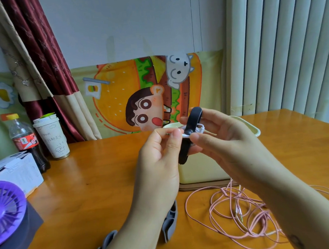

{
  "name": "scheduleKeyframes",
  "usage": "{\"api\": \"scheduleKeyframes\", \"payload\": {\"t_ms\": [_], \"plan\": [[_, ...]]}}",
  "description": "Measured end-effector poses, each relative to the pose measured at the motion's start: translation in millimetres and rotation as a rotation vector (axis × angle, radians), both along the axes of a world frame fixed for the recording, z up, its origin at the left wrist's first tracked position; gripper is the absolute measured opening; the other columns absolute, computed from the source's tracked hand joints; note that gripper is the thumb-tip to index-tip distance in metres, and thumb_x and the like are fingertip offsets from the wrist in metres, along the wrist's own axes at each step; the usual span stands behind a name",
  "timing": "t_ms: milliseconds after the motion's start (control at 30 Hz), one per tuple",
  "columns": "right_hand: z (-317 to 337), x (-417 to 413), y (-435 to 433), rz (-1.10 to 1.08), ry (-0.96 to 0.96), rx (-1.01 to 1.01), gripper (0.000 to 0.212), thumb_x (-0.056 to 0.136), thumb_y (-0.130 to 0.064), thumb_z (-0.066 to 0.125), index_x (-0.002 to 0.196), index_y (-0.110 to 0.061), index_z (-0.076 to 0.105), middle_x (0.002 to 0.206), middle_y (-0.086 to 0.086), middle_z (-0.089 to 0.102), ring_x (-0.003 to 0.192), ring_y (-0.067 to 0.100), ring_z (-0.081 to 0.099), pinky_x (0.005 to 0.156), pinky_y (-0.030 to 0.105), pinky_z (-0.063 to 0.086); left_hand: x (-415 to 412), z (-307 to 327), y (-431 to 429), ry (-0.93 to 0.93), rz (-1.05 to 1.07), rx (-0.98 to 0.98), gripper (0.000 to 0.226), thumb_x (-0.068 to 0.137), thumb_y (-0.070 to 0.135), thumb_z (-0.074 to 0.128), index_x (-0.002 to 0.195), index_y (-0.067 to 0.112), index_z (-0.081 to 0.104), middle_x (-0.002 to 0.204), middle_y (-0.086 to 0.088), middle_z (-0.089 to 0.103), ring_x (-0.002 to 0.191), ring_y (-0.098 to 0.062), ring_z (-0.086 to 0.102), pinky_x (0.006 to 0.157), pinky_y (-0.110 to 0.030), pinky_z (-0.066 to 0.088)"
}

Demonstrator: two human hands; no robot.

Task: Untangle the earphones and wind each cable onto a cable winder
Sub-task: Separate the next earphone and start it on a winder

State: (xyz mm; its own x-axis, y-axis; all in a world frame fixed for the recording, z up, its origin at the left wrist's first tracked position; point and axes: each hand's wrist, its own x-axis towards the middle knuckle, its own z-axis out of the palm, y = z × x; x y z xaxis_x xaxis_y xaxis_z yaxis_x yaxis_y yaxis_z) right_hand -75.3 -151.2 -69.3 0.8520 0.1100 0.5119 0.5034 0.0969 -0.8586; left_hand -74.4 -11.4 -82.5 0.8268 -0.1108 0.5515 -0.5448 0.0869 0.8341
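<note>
The person is holding a black winder (pixel 193 121) up over the table (pixel 86 176), approx. in the middle of the view, in front of a cream box (pixel 200 170). The right hand (pixel 223 138) is gripping it, thumb and curled fingers closing on its sides, so this hand is not open. A white earphone cable (pixel 199 129) is sitting in several turns around the winder's middle. The left hand (pixel 158 162) is pinching the end part of this cable between thumb and forefinger, just beside the winder, w/ the other fingers curling loosely. Whether it is tucking the end in or making one more turn, I cannot tell.

Progress, in my judgement: the white cable is looking nearly finished, w/ almost no loose length showing, so probably only fixing its end is left. The pink cable (pixel 238 212) is lying on the table at the right, partly under the right forearm, in loose crossing loops and not on any winder. It is lying apart from the white one, so the separating seems done. A grey winder (pixel 171 225) is lying near the front edge, partly hidden by the left forearm, and I am seeing nothing wound on it; probably it is for the pink cable. So approx. half of the work is waiting
</note>
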Motion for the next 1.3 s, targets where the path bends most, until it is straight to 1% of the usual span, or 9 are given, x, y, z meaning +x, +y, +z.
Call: {"api": "scheduleKeyframes", "payload": {"t_ms": [167, 333, 400, 500, 633, 867, 967, 1100, 1300], "plan": [[-1.2, 0.0, 3.2, -0.023, -0.028, -0.022, 0.044, 0.074, -0.014, 0.065, 0.118, -0.016, 0.059, 0.110, -0.002, 0.070, 0.101, 0.018, 0.068, 0.081, 0.034, 0.056, 2.1, -3.5, -0.4, -0.009, 0.059, -0.019, 0.029, 0.082, 0.045, 0.052, 0.100, 0.026, 0.066, 0.094, 0.006, 0.075, 0.094, -0.013, 0.071, 0.081, -0.030, 0.057], [0.3, -2.2, 3.6, -0.050, -0.102, -0.016, 0.040, 0.079, -0.007, 0.066, 0.117, -0.015, 0.060, 0.108, -0.002, 0.071, 0.097, 0.016, 0.069, 0.072, 0.027, 0.056, 0.0, 0.6, 1.0, 0.009, -0.035, 0.009, 0.032, 0.082, 0.037, 0.057, 0.108, 0.021, 0.065, 0.102, 0.003, 0.074, 0.096, -0.010, 0.071, 0.076, -0.020, 0.056], [0.0, -2.8, 4.5, -0.055, -0.120, -0.021, 0.040, 0.077, -0.009, 0.065, 0.116, -0.016, 0.060, 0.108, -0.002, 0.071, 0.096, 0.016, 0.069, 0.072, 0.026, 0.056, -0.3, 1.2, 1.3, 0.009, -0.050, -0.002, 0.028, 0.083, 0.034, 0.059, 0.106, 0.021, 0.066, 0.102, 0.001, 0.074, 0.096, -0.012, 0.071, 0.077, -0.022, 0.056], [-0.9, -3.8, 6.0, -0.059, -0.142, -0.034, 0.040, 0.077, -0.010, 0.065, 0.117, -0.015, 0.059, 0.108, -0.001, 0.070, 0.097, 0.016, 0.069, 0.073, 0.027, 0.056, 2.8, 0.3, 2.0, 0.037, -0.056, -0.064, 0.010, 0.086, 0.033, 0.067, 0.093, 0.027, 0.070, 0.101, -0.002, 0.074, 0.097, -0.017, 0.071, 0.079, -0.027, 0.056], [-3.4, -3.4, 7.7, -0.071, -0.155, -0.043, 0.040, 0.078, -0.011, 0.065, 0.118, -0.014, 0.059, 0.109, 0.001, 0.070, 0.099, 0.017, 0.068, 0.076, 0.030, 0.057, 4.7, -3.4, 2.5, 0.050, -0.051, -0.089, 0.013, 0.080, 0.032, 0.062, 0.086, 0.034, 0.072, 0.102, -0.004, 0.074, 0.103, -0.023, 0.069, 0.087, -0.039, 0.054], [-5.2, -2.1, 7.4, -0.075, -0.155, -0.060, 0.041, 0.079, -0.013, 0.065, 0.119, -0.015, 0.058, 0.111, -0.001, 0.069, 0.100, 0.017, 0.068, 0.076, 0.031, 0.057, 4.1, -0.8, 3.0, 0.099, -0.080, -0.136, 0.010, 0.077, 0.032, 0.064, 0.079, 0.034, 0.073, 0.098, -0.005, 0.074, 0.100, -0.024, 0.070, 0.084, -0.036, 0.052], [-4.4, -1.6, 6.3, -0.054, -0.147, -0.055, 0.040, 0.080, -0.013, 0.065, 0.119, -0.016, 0.059, 0.111, -0.002, 0.070, 0.100, 0.016, 0.068, 0.075, 0.027, 0.056, 3.8, 0.9, 3.2, 0.127, -0.092, -0.146, 0.002, 0.078, 0.033, 0.075, 0.076, 0.033, 0.074, 0.097, -0.004, 0.075, 0.097, -0.022, 0.071, 0.081, -0.033, 0.052], [-2.5, -1.7, 4.0, -0.023, -0.143, -0.061, 0.042, 0.081, -0.012, 0.067, 0.122, -0.012, 0.057, 0.112, 0.000, 0.069, 0.101, 0.017, 0.068, 0.075, 0.028, 0.056, 2.3, 1.5, 2.8, 0.138, -0.101, -0.161, 0.011, 0.067, 0.038, 0.066, 0.074, 0.034, 0.074, 0.096, -0.003, 0.075, 0.096, -0.020, 0.071, 0.082, -0.033, 0.052], [-5.1, 1.0, 3.2, -0.018, -0.152, -0.077, 0.043, 0.079, -0.010, 0.064, 0.122, -0.013, 0.057, 0.113, 0.001, 0.069, 0.102, 0.019, 0.068, 0.076, 0.029, 0.056, 2.1, 0.6, 3.0, 0.184, -0.117, -0.188, 0.011, 0.066, 0.036, 0.065, 0.072, 0.035, 0.074, 0.094, -0.002, 0.075, 0.096, -0.021, 0.071, 0.081, -0.031, 0.053]]}}
